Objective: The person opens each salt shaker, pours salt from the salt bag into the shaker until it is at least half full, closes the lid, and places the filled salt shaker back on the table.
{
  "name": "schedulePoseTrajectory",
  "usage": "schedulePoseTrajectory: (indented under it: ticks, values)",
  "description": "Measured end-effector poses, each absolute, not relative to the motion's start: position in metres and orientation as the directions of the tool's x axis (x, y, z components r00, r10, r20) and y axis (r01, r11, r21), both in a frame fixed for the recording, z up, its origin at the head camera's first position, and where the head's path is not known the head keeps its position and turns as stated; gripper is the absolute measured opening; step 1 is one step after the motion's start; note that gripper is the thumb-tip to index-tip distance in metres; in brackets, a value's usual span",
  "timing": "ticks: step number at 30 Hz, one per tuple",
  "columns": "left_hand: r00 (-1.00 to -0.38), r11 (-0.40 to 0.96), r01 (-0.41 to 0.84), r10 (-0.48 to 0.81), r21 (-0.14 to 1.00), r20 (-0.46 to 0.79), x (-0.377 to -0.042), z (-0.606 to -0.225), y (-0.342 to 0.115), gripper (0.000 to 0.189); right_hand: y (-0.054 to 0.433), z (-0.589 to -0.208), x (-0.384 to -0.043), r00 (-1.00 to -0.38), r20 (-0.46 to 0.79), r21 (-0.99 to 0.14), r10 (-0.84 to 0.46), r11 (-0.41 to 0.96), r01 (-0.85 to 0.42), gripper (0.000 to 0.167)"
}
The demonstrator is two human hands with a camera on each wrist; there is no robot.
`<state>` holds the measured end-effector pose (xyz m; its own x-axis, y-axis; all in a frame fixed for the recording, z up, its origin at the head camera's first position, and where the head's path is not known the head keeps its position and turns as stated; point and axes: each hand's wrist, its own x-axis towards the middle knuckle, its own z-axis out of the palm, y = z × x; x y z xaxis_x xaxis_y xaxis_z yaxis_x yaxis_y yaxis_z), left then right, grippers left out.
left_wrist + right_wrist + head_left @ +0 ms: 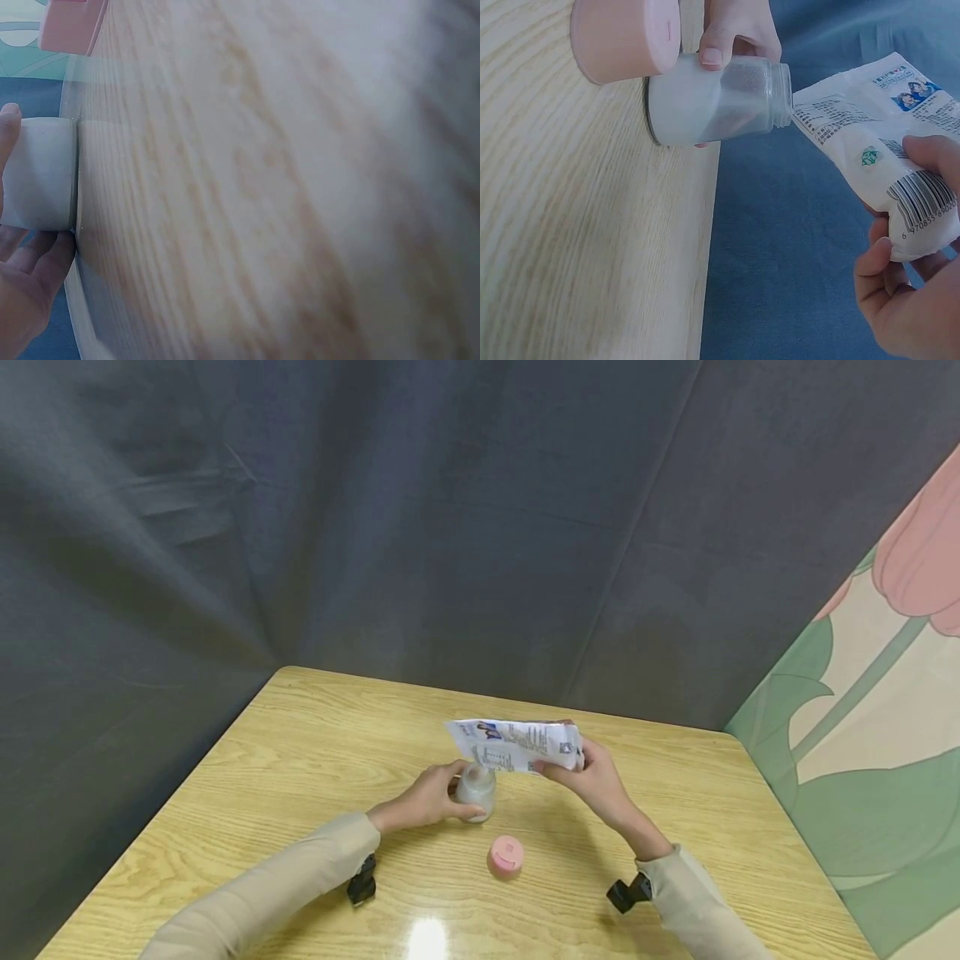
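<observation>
A small clear glass jar (pixel 720 101) stands upright on the table, much of it filled with something white. My left hand (pixel 423 797) grips the jar's side, thumb on the near side. Above it, my right hand (pixel 596 785) holds a white printed packet (pixel 521 746), pinched at its right end between thumb and fingers. The packet slants down toward the jar, its narrow corner right at the open mouth in the right wrist view. Barcode and small print show on its side. A pink lid (pixel 506 857) lies on the table in front of the jar.
The light wooden table (pixel 337 718) reaches back to a dark blue-grey curtain (pixel 450 527). A panel with painted tulips (pixel 892 693) borders the right side. Dark wrist-worn devices hang beneath both sleeves, the left one (pixel 362 883) close over the table.
</observation>
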<state>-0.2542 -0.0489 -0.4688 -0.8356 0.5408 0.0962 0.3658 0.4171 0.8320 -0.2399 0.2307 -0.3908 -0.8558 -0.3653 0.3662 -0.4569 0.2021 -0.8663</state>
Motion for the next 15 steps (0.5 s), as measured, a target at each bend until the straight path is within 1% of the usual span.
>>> schedulePoseTrajectory:
  ticks: [10,15]
  values:
    - [-0.837,0.418,0.370,0.538,0.830,0.102,-0.2538,-0.4683,-0.0489,0.069,0.2284,-0.3897,-0.2392,-0.837,0.396,-0.855,-0.377,0.181,-0.486,0.042]
    - [-0.837,0.414,0.363,0.539,0.835,0.097,-0.2539,-0.4681,-0.0482,0.069,0.2296,-0.3910,-0.2405,-0.838,0.394,-0.854,-0.378,0.187,-0.486,0.042]
